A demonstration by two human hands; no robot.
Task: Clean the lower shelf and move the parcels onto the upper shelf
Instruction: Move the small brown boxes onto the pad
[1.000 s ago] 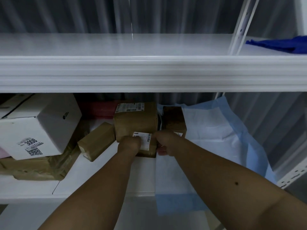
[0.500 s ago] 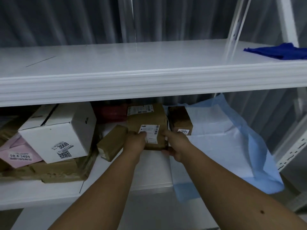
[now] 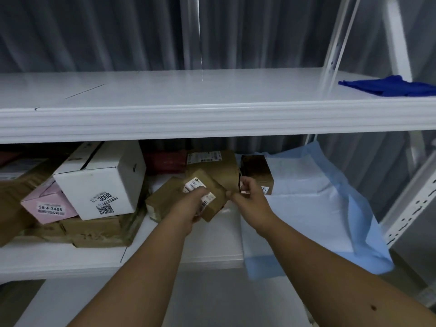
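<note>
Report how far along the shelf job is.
Done: no parcel on the upper shelf yet, only a blue cloth. In hand: left hand grips a small brown parcel. Left: white box, pink box and other parcels on the lower shelf.

Single head-worn wide-angle view, facing forward and slightly down at a white rack. Upper shelf [image 3: 165, 95] sits just below eye level, lower shelf [image 3: 184, 253] beneath it; both forearms enter from bottom edge, close range.
</note>
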